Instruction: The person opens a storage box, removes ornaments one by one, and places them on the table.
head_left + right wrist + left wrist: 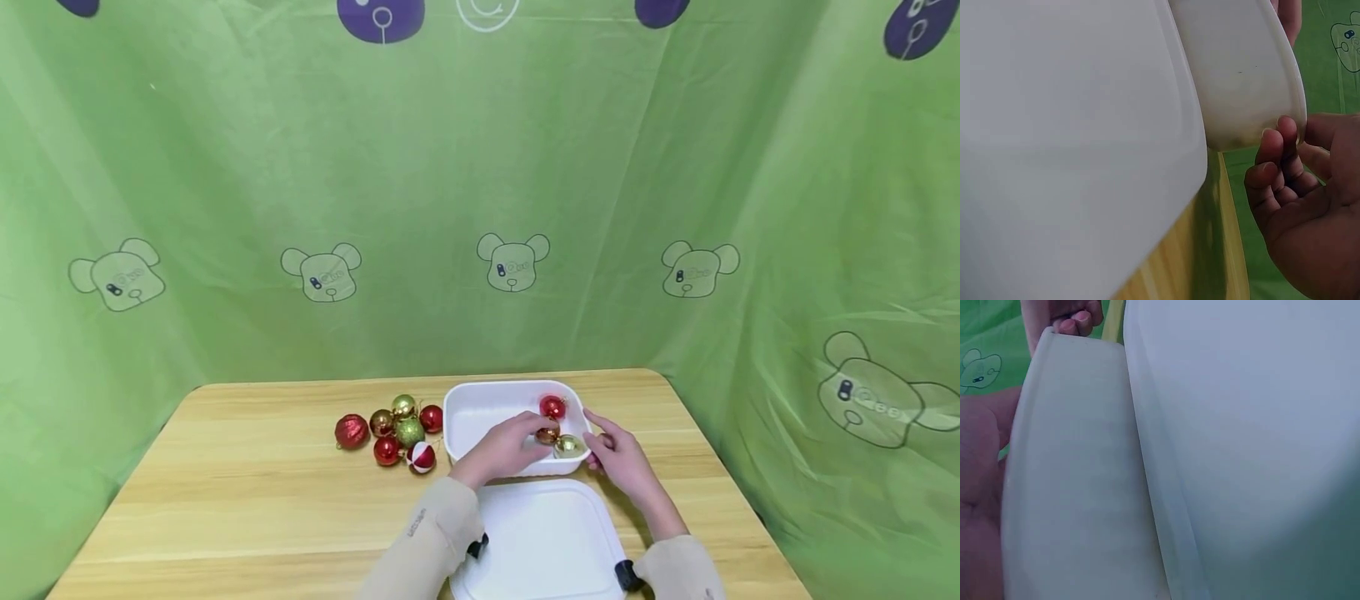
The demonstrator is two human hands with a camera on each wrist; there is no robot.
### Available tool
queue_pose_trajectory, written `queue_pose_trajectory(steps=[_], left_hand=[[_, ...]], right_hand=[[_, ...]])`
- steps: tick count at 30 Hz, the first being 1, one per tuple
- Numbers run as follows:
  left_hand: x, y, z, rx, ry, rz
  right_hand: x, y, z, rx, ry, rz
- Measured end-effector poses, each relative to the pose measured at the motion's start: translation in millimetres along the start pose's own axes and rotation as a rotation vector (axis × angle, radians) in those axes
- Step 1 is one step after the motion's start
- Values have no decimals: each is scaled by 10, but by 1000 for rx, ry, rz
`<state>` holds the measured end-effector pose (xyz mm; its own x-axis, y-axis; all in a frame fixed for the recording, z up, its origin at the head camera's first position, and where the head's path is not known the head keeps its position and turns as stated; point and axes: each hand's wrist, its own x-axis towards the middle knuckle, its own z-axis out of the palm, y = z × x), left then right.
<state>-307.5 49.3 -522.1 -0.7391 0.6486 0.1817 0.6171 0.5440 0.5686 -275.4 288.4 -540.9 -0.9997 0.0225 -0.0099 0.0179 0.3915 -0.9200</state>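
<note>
A white box [480,414] stands open on the wooden table [247,492]. Inside it lie a red ball [552,407] and a gold ball [568,446]. My left hand [534,435] reaches over the near rim and pinches a bronze ball [547,435] low in the box. My right hand [606,444] grips the box's right near corner, thumb over the rim. In the right wrist view its curled fingers [1279,156] touch the box [1241,69]. The left wrist view shows only my palm [979,487] beside the box wall [1079,475].
The white lid [540,542] lies flat in front of the box, between my forearms. Several red, gold and green balls [397,429] cluster on the table left of the box. Green cloth [480,208] hangs behind and at both sides.
</note>
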Motion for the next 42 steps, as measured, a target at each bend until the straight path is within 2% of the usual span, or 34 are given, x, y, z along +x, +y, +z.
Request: queue_pose_trajectory(steps=[7,12,28,42], left_hand=[[105,12,28,78,-20,3],[145,1,41,143,-3,-54],[149,-31,91,72,9,-127],[166,-45,87,100,69,-96]], right_hand=[[5,7,8,-16,-4,-4],[6,-7,5,-6,-1,-1],[-12,-12,15,5,2,6],[-5,-19,10,20,8,11]])
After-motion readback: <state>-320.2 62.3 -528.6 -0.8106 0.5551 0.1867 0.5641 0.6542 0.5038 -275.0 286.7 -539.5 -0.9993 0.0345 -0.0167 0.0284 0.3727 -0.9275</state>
